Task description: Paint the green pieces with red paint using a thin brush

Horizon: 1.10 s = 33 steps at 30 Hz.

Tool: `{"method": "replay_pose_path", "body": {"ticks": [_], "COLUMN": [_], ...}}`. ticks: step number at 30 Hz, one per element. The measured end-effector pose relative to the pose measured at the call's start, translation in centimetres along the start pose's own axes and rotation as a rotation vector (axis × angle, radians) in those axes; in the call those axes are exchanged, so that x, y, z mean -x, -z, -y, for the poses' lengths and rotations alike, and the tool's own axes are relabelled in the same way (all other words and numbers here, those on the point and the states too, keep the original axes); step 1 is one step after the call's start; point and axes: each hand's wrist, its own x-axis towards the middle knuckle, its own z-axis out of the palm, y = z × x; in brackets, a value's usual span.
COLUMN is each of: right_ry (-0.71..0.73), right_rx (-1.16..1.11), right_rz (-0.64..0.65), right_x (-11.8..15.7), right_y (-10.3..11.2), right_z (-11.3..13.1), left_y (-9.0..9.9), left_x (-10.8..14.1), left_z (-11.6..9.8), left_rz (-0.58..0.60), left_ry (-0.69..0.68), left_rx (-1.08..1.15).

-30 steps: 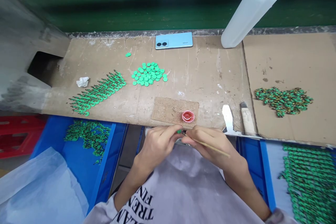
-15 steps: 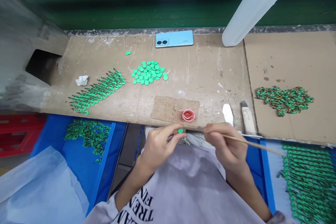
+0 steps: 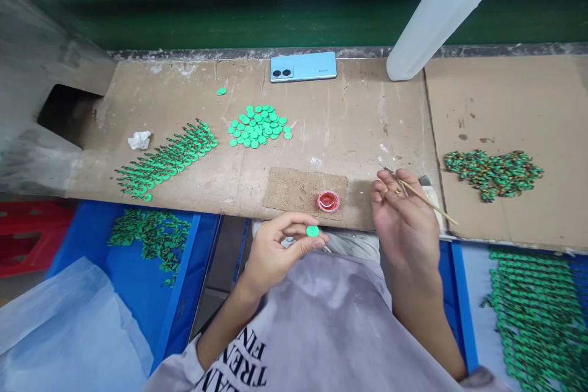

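My left hand [image 3: 271, 254] pinches a small round green disc [image 3: 312, 231] between thumb and fingers, its flat face showing. My right hand [image 3: 408, 229], palm turned up, holds a thin wooden stick [image 3: 436, 207] with a dark pointed tip. A tiny yellowish piece [image 3: 397, 192] shows at its fingers; its kind is unclear. Just beyond my left hand, a little cup of red liquid [image 3: 327, 201] sits on a cardboard scrap [image 3: 287, 188]. Farther back lie loose green discs [image 3: 257, 127]. A small dark green-and-gold pile [image 3: 493, 174] lies to the right.
Slanting rows of green discs with dark stems [image 3: 168, 160] lie at left, near crumpled white paper [image 3: 139, 140]. A phone [image 3: 303, 67] and a white bottle [image 3: 438, 18] stand at the back. Blue trays [image 3: 184, 294] with green pieces flank my lap.
My right hand has moved away from the left hand, rightward and up, and turned palm up with the stick. The left hand keeps the disc, now facing the camera more.
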Motion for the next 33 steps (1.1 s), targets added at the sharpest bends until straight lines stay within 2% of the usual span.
{"method": "replay_pose_path", "body": {"ticks": [9, 14, 20, 23, 25, 29, 33], "right_ry": [-0.029, -0.06, 0.101, 0.086, 0.033, -0.085, -0.095], "right_rx": [0.075, 0.115, 0.312, 0.284, 0.243, 0.134, 0.095], "right_rz": [0.169, 0.297, 0.531, 0.608, 0.602, 0.495, 0.414], "right_x": [2.3, 3.2, 3.3, 3.3, 3.5, 3.9, 4.1], "right_y": [-3.3, -3.2, -2.4, -2.3, -2.4, -2.7, -2.9], "right_z": [2.0, 1.9, 2.1, 2.4, 2.5, 2.2, 1.7], "left_y": [-0.3, -0.5, -0.4, -0.3, -0.1, 0.1, 0.2], "left_x": [0.0, -0.2, -0.2, -0.2, -0.1, -0.2, -0.4], "left_z": [0.0, -0.1, 0.3, 0.4, 0.4, 0.3, 0.4], "left_rz": [-0.022, -0.012, 0.003, -0.01, -0.033, -0.063, -0.068], "left_ry": [-0.119, -0.184, -0.235, -0.249, -0.258, -0.301, -0.361], "left_rx": [-0.049, -0.089, -0.129, -0.146, -0.17, -0.212, -0.248]}}
